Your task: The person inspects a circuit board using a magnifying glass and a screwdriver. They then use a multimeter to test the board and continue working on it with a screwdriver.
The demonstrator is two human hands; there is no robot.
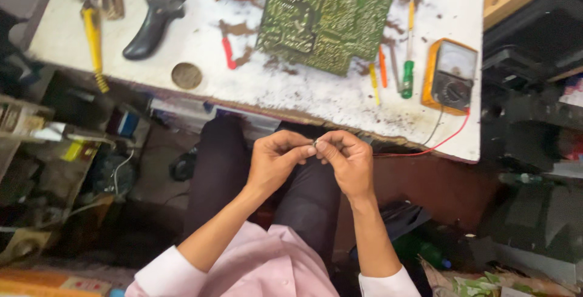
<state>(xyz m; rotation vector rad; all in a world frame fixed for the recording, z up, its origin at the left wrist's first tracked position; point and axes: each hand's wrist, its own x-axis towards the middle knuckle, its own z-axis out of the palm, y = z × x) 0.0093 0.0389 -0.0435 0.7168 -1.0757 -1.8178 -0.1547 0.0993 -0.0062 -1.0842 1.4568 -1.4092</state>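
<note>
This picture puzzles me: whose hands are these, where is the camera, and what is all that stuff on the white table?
There is no machine here, only a person seated at a workbench. The camera sits on the person's head and looks down, so you see their own arms, pink sleeves and dark trousers.

The left hand and right hand meet above the lap, pinching a tiny metal part between the fingertips; it is too small to identify.

On the worn white table lie a green circuit board, a black magnifying glass, an orange multimeter with a red lead trailing off the edge, a green-handled screwdriver and a yellow-handled tool.
</note>
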